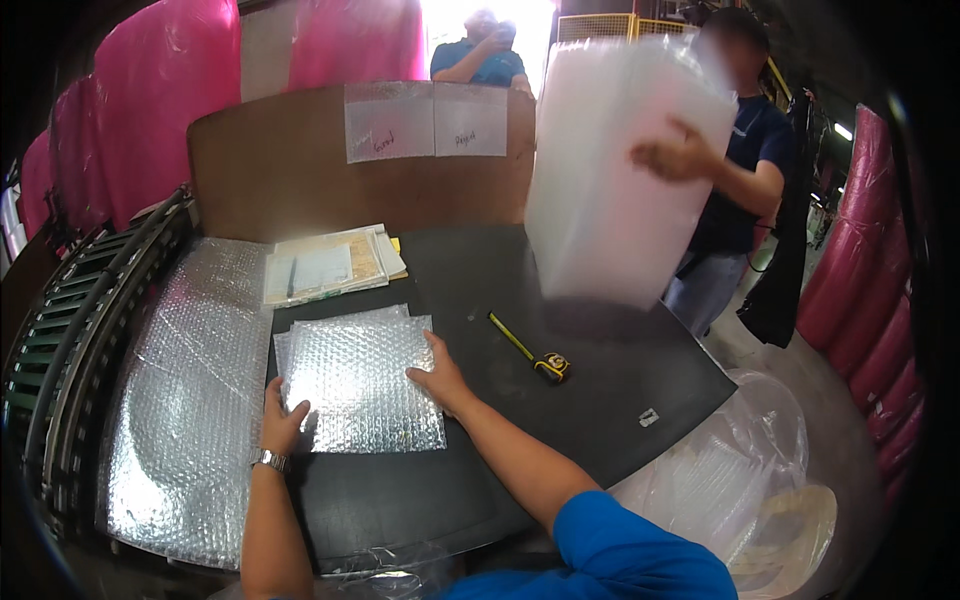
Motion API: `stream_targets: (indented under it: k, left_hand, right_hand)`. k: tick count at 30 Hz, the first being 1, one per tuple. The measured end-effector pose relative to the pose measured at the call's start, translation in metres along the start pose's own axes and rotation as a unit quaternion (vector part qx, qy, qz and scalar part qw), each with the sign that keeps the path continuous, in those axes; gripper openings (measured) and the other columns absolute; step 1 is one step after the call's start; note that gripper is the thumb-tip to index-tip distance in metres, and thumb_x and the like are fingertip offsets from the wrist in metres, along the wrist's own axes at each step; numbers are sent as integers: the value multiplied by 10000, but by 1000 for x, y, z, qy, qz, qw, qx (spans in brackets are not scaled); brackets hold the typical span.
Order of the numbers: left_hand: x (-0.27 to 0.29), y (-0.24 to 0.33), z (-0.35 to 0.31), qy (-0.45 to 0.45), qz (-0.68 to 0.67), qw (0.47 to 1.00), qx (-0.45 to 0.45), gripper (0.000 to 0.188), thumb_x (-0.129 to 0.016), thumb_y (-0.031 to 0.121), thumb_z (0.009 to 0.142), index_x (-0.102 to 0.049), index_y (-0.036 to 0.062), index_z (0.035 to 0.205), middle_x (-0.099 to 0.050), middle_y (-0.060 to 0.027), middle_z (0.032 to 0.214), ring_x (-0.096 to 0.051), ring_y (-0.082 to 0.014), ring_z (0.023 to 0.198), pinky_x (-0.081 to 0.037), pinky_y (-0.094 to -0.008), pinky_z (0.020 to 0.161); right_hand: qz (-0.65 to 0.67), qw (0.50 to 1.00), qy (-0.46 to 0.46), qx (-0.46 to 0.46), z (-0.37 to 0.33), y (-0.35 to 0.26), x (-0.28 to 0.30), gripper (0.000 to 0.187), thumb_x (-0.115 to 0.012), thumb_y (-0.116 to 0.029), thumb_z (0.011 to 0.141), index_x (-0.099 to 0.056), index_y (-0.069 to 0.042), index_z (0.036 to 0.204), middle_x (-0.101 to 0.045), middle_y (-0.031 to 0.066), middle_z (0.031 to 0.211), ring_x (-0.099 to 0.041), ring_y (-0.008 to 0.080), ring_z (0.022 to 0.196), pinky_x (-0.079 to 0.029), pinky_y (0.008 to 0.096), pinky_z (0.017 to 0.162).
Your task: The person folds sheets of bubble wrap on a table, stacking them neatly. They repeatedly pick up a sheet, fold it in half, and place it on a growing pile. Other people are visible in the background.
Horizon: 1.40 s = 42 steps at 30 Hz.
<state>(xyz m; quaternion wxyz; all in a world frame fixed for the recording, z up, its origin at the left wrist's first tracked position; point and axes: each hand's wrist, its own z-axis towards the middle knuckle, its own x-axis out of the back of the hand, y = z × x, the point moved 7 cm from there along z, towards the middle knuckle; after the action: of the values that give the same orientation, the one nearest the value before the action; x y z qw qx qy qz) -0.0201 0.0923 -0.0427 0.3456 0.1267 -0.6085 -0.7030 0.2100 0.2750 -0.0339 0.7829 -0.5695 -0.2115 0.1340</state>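
A small stack of silvery bubble wrap sheets [365, 385] lies on the dark table, slightly uneven at its far edge. My left hand [282, 415], with a metal watch on the wrist, holds the stack's left edge, thumb near the lower left corner. On the opposite side my right hand [442, 375] grips the right edge, its thumb over the top sheet. A yellow and black tape measure [552, 367] rests to the right of my hands, part of its blade pulled out.
A large bubble wrap sheet [190, 390] covers the table's left side, beside a roller conveyor [75, 310]. Papers in a clear sleeve [325, 268] lie farther back, before a brown board [270, 170]. At right a co-worker [755, 150] handles a tall white foam block [620, 190]. Clear plastic bags [730, 480] hang lower right.
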Motion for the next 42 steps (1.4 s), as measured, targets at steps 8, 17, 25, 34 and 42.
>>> stream_targets:
  k: [8,17,25,34,42]
  left_hand:
    - [6,0,-16,87,-232,947,203,671,-590,122,751,-238,18,1313,-372,-185,1272,-404,-266,1127,-335,-342,935]
    - [18,34,-12,204,190,958,-62,553,-560,137,776,-335,22,1267,-403,-191,1183,-397,-307,1094,-333,-393,908]
    - [14,79,-32,233,146,943,-187,387,-536,92,779,-460,42,1154,-408,-133,1154,-445,-188,858,-392,-290,710]
    - [4,100,-43,178,130,926,-306,245,-520,81,800,-516,10,1034,-471,-83,949,-387,-106,596,-346,-226,514]
    - [3,99,-42,178,126,928,-301,232,-518,95,808,-520,4,1022,-478,-83,936,-376,-105,588,-331,-227,506]
  right_hand:
    - [331,923,-16,-197,-14,12,7,606,-557,-9,757,-245,-52,1275,-469,171,1084,-526,235,918,-476,382,740]
    - [237,959,-49,-146,-17,0,7,519,-550,-43,779,-290,8,1224,-489,131,1076,-501,203,967,-447,319,813]
    - [173,980,-76,-69,-11,7,-5,652,-592,-66,769,-215,-9,1298,-453,144,1174,-459,203,1051,-384,293,882]
    - [124,987,-14,-106,-4,36,0,833,-597,-141,793,5,-51,1363,-374,239,1241,-417,250,1101,-344,309,914]
    - [132,985,-22,-113,-5,34,0,807,-609,-192,779,-72,-57,1366,-269,234,1336,-305,288,1219,-249,318,991]
